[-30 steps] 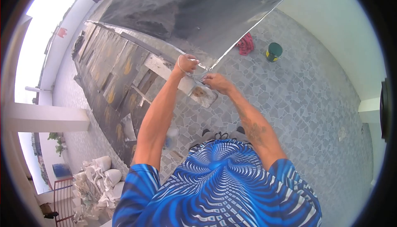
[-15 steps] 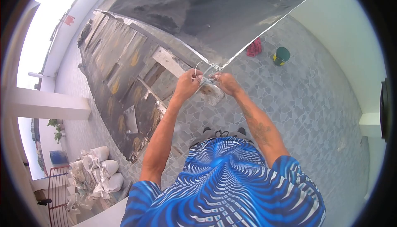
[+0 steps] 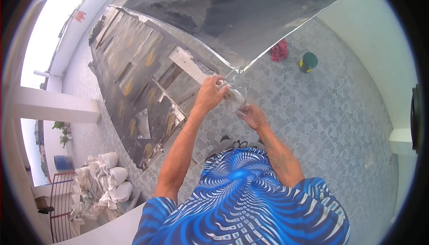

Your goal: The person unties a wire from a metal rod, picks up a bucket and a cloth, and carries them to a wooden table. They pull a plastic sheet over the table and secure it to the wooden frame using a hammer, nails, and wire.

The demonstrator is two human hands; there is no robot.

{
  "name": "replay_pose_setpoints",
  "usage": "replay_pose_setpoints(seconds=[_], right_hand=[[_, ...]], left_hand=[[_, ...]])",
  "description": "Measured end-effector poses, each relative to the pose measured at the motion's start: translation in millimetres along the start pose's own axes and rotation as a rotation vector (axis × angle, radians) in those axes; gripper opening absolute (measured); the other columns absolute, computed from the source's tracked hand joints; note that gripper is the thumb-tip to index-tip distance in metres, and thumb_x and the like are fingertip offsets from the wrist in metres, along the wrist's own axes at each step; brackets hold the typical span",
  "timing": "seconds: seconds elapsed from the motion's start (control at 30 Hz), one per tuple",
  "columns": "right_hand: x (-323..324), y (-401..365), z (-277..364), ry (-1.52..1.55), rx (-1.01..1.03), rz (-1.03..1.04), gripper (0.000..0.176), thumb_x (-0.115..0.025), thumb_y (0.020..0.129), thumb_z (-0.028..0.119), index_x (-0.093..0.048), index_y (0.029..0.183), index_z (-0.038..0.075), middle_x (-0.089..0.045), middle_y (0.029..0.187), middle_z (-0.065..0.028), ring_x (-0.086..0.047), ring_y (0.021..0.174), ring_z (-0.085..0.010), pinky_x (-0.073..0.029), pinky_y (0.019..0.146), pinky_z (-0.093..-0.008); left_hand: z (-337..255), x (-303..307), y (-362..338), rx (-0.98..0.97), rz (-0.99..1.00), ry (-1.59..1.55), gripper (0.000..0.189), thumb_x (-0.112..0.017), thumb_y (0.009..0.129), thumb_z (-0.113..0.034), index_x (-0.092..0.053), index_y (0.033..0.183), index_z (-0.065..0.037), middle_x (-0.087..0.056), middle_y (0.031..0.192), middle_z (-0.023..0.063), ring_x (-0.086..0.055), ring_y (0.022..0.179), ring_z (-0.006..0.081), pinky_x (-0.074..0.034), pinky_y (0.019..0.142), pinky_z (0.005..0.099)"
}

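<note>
A dark sheet (image 3: 223, 17) with a white edge comes to a corner near the middle, where thin pale cord (image 3: 233, 76) is tied. My left hand (image 3: 212, 92) is at the cord just below that corner, thumb and fingers bent together; what lies between them is too small to tell. Under the cord is a grey-white block (image 3: 234, 100). My right hand (image 3: 253, 116) is lower, at the block's lower right end, with its fingers partly curled; whether they grip anything is unclear.
Worn dark boards (image 3: 129, 71) with a gap lie at the left. A red cloth (image 3: 279, 50) and a green bucket (image 3: 308, 62) stand on the tiled floor (image 3: 330, 124). Filled sacks (image 3: 109, 178) are piled at the lower left, by a red metal railing (image 3: 61, 205).
My right hand has left the cord at the corner and moved down beside the block. My left hand stays close to the cord. The view has shifted slightly.
</note>
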State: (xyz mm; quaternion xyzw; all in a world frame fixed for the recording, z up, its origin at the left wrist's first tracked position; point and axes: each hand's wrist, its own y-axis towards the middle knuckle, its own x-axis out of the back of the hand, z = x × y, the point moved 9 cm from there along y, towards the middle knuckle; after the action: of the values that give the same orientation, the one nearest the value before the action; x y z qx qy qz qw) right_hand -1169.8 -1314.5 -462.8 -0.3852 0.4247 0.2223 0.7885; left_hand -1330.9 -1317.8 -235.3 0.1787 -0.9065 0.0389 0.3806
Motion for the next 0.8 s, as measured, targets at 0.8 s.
replay_pose_setpoints(seconds=[0.8], right_hand=[[-129,-144,-30,-1.242,-0.425,0.426,0.030,-0.051,0.095,0.021,-0.069,0.097,-0.002,-0.071,0.096,-0.0087,-0.067,0.089,-0.0215,-0.053,0.079,-0.0286]], left_hand=[[45,-37,-79,0.456,0.067,-0.516,0.053,-0.066,0.093,-0.039,-0.045,0.116,0.004,-0.066,0.102,0.0208,-0.069,0.086,0.0236,-0.055,0.075,0.0349]])
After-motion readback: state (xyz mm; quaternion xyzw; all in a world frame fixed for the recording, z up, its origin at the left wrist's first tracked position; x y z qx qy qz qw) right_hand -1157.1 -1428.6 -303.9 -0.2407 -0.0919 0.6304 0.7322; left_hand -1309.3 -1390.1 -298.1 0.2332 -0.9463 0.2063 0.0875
